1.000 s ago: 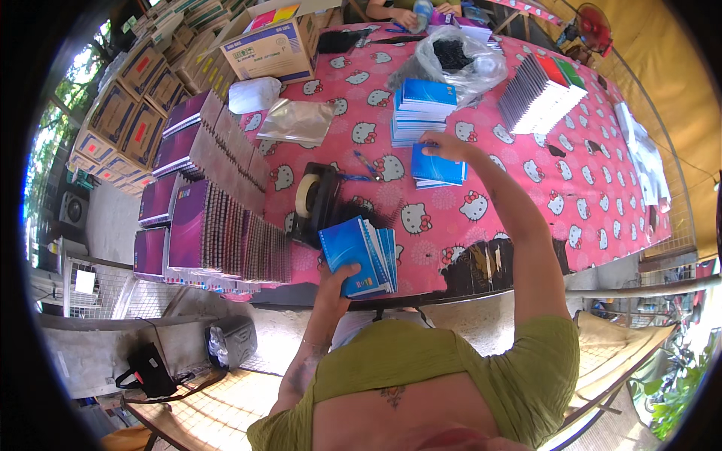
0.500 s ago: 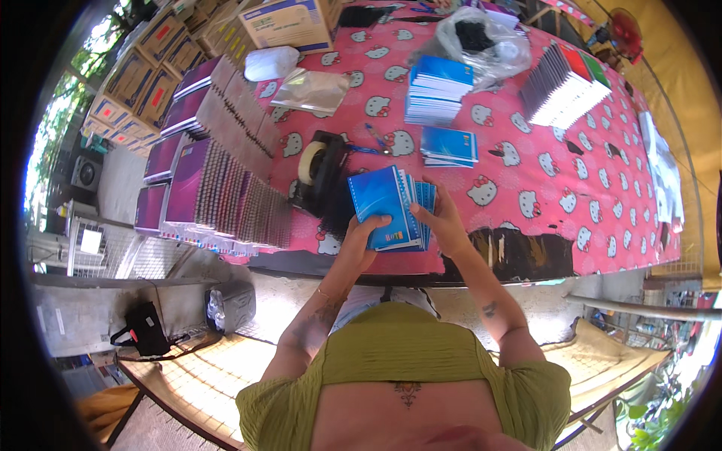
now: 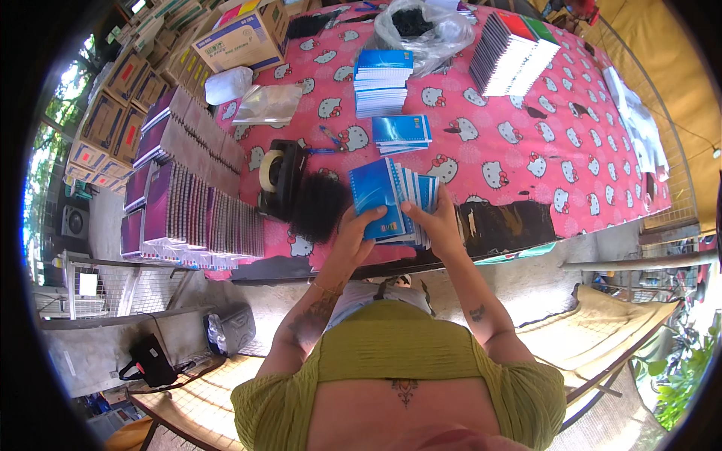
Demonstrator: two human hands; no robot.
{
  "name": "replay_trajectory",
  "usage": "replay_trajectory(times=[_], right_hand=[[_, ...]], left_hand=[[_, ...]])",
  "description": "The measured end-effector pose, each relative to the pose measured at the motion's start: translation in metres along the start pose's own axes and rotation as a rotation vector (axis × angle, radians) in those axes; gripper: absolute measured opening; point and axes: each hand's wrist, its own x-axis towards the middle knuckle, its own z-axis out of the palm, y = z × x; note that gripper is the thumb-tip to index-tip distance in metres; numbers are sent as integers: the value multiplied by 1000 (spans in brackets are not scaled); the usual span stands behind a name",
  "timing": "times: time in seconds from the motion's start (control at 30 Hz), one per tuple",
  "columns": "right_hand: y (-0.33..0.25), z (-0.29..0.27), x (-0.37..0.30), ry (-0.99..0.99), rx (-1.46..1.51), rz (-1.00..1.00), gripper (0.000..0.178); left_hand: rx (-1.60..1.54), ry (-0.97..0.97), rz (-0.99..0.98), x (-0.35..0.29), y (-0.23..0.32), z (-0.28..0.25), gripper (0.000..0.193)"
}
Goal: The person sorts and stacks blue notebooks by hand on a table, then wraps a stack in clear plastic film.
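Several small blue notebooks [image 3: 376, 189] with white page edges are fanned out between my two hands at the table's near edge. My left hand [image 3: 356, 234] grips their left side, thumb lying on the front cover. On the right side, my right hand [image 3: 439, 224] holds them with its thumb across the fanned edges. Just beyond lies a short pile of the same blue notebooks [image 3: 401, 131]. A taller blue stack [image 3: 382, 84] stands behind that pile.
Purple spiral notebooks [image 3: 188, 195] are stacked high at the left. Beside them are a black tape dispenser [image 3: 284, 180] and a fuzzy black bundle [image 3: 320, 207]. Farther back are a clear plastic bag [image 3: 444, 37], a cardboard box [image 3: 244, 39] and a red-and-green-covered notebook stack [image 3: 504, 60].
The view has swung, so the table's things sit farther left. Both hands still hold the blue notebooks, whose right-hand edges look more spread, and my right thumb has shifted slightly along them.
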Motion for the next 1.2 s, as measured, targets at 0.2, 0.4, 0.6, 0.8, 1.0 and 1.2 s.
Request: replay_trajectory(times=[0.2, 0.4, 0.6, 0.8, 1.0, 1.2], right_hand=[[-5, 2, -10, 76, -23, -15, 58], [-4, -3, -8, 51, 44, 31, 58], [-3, -6, -8, 58, 76, 49, 59], [-1, -2, -8, 85, 133, 62, 59], [6, -3, -8, 92, 195, 67, 55], [17, -14, -7, 81, 237, 90, 59]], left_hand=[[30, 50, -3, -3, -12, 7, 42], [5, 82, -15, -4, -7, 11, 41], [50, 97, 32, -5, -6, 15, 38], [127, 82, 25, -4, 1, 10, 37], [122, 128, 77, -4, -9, 11, 37], [165, 151, 179, 0, -3, -7, 36]])
